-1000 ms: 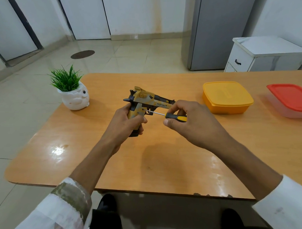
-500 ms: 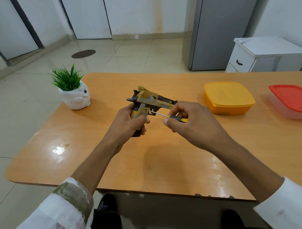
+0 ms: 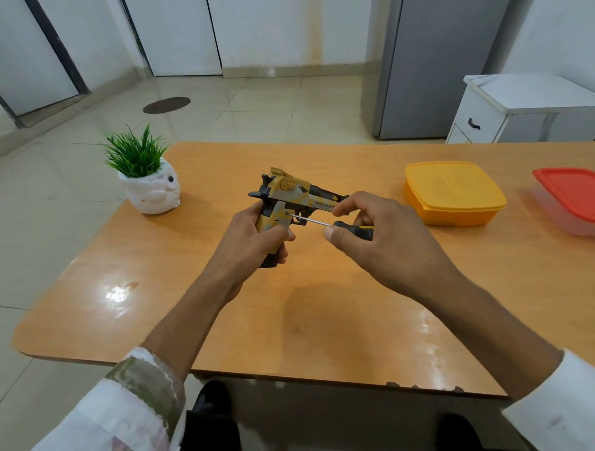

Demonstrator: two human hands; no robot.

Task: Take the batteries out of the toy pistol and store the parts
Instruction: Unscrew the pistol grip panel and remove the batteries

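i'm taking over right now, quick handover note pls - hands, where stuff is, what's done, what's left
Hands: the left hand grips the toy pistol by its handle. The right hand holds the screwdriver, with its tip at a screw on the side of the handle.
Things: the yellow box and the red-lidded box sit on the table to the right, lids on.
Done: nothing is visibly open and no batteries are out.
Left: undo the screw, open the cover, remove the batteries, store the parts.

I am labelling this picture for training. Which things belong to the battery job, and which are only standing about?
Job: toy pistol, screwdriver, left hand, right hand; probably yellow box and red-lidded box, for storing.
Standing about: potted plant, white cabinet, grey fridge.
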